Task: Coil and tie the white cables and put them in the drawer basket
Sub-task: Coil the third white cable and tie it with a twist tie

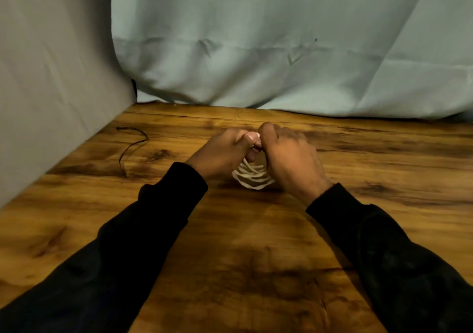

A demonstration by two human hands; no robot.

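Both hands, left hand (225, 150) and right hand (286, 158), pinch the white cable (253, 176) coil just above the table (230, 243) (loops fanned out). Risk: slack grip lets loops spring apart before tying.

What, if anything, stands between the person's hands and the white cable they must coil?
Nothing visible does. The left hand and right hand both grip the white cable, whose loops hang between them above the wooden table.

I wear long black sleeves (143, 230) on both arms, loose and creased, ending at the wrists. My left hand (222, 153) and right hand (289, 158) are bare.
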